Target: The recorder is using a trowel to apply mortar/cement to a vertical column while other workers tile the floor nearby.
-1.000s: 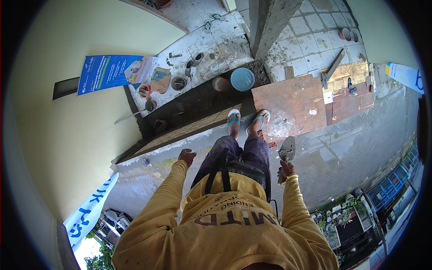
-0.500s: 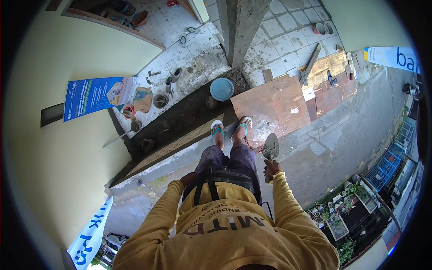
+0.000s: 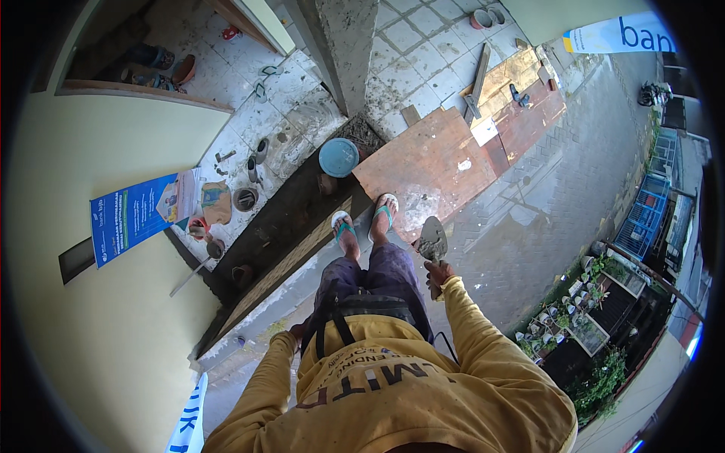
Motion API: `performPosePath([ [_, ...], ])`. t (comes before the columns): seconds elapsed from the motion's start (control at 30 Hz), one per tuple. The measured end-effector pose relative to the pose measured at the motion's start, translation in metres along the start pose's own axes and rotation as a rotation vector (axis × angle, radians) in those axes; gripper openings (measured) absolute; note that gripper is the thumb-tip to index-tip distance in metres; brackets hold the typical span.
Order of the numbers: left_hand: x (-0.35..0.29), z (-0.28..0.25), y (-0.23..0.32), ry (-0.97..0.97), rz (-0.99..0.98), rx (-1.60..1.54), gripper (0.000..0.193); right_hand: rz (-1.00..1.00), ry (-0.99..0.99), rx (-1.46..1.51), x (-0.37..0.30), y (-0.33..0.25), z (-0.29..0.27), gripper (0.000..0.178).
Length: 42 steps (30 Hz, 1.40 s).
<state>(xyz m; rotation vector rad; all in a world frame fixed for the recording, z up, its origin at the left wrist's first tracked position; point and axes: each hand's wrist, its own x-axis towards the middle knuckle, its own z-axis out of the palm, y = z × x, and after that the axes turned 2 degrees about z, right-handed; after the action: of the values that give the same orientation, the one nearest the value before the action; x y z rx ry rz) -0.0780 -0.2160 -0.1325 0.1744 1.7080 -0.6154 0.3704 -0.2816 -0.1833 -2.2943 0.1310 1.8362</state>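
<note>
My right hand (image 3: 439,277) is wrapped round the handle of a trowel (image 3: 433,240). The trowel's leaf-shaped blade points away from me and is coated in grey mortar. Down at my left hip hangs my left hand (image 3: 300,331), its fingers mostly hidden against the dark trousers and waist bag (image 3: 375,305). Beyond my sandalled feet, a blue bucket (image 3: 338,158) stands at the corner of a dark trench (image 3: 279,204). A stained plywood sheet (image 3: 423,170) lies just past the trowel.
A concrete pillar (image 3: 340,60) rises ahead. On the tiled floor at left are shoes (image 3: 257,155), a paper sack (image 3: 216,202) and a small pail (image 3: 245,199). A long-handled tool (image 3: 192,275) leans near the wall. Potted plants (image 3: 563,317) line the right side of the paved lane.
My view has turned, so the pillar, bucket and boards sit farther left in the picture. The trowel stays in my right hand, and my left hand remains by my hip.
</note>
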Motion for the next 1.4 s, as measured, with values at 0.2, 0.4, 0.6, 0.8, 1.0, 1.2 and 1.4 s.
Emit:
performPosePath([
  [0.2,-0.008,-0.008,0.041,-0.005,0.131,0.371,0.084,0.03,0.0,0.014,0.006,0.007,0.005,0.047],
  [0.4,0.005,-0.012,0.085,0.103,0.557,0.109,0.049,0.005,-0.002,0.123,0.004,0.02,0.016,0.048],
  [0.6,0.016,-0.002,0.125,0.063,0.659,0.028,0.041,0.035,-0.004,0.114,0.014,0.046,0.023,0.043],
  [0.8,0.048,0.008,0.112,0.051,0.696,0.121,0.037,0.088,0.016,0.102,0.022,0.062,0.028,0.045],
  [1.0,0.072,-0.004,0.106,0.052,0.681,0.22,0.039,0.078,0.014,0.102,0.029,0.063,0.033,0.044],
  [1.2,0.08,-0.017,0.129,0.085,0.721,0.193,0.034,0.087,0.014,0.161,0.04,0.065,0.045,0.044],
  [1.4,0.063,-0.006,0.189,0.221,0.976,0.48,0.04,0.078,0.056,0.116,0.06,0.093,0.053,0.054],
])
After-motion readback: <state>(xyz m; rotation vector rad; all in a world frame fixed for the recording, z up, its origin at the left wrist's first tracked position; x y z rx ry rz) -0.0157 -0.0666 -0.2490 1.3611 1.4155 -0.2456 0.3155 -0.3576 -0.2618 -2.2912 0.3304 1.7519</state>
